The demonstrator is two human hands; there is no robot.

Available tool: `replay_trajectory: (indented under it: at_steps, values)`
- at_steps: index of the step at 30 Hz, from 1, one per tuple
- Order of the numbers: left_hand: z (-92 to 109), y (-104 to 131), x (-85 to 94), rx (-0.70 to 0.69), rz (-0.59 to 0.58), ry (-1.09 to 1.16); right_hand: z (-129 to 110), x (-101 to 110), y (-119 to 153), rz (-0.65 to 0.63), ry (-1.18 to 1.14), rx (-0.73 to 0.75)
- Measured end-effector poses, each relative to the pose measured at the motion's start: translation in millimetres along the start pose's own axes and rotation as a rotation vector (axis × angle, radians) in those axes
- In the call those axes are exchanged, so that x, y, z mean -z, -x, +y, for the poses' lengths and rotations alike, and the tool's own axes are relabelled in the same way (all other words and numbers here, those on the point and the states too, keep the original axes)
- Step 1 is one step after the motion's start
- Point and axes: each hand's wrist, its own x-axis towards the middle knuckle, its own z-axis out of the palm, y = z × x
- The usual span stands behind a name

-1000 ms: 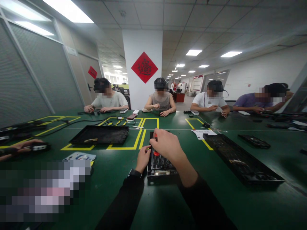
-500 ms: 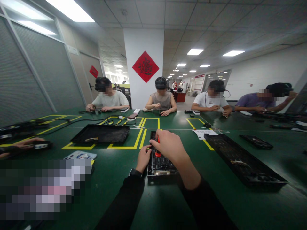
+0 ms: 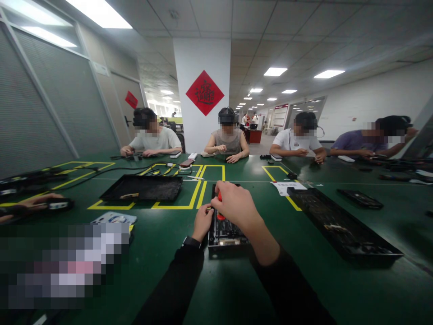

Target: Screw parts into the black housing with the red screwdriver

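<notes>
By the left hand (image 3: 203, 223), the near-left edge of a black case (image 3: 223, 251) is touched with the fingertips; whether anything is pinched there cannot be told. By the right hand (image 3: 235, 203), curled over the case, a red piece (image 3: 220, 217) is gripped by bent fingers, its lower part left showing against the case's interior. The step in hand is judged to be close handwork inside the case; for the next move, a firm brace and a controlled grip seem called for. On the green table (image 3: 162, 280), from the left, a shallow black tray (image 3: 158, 187), the case, a white printed sheet (image 3: 289, 188) and a long black tray (image 3: 375, 257) are laid. Behind, a grey partition (image 3: 64, 90), a pillar (image 3: 216, 54) hung with a red diamond sign (image 3: 204, 92), and a white wall (image 3: 372, 99) are seen.
</notes>
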Motion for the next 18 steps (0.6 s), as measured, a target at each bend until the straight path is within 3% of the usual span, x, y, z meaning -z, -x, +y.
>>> replay_trajectory:
  at_steps: [10, 18]
  values:
    - [8.1, 1.7, 3.5, 0.020, -0.008, 0.005, -4.9, 3.5, 5.9, 0.030, 0.040, 0.010]
    - [1.6, -0.8, -0.1, 0.002, -0.008, 0.007, -2.5, 4.4, 7.3, 0.035, 0.119, -0.041]
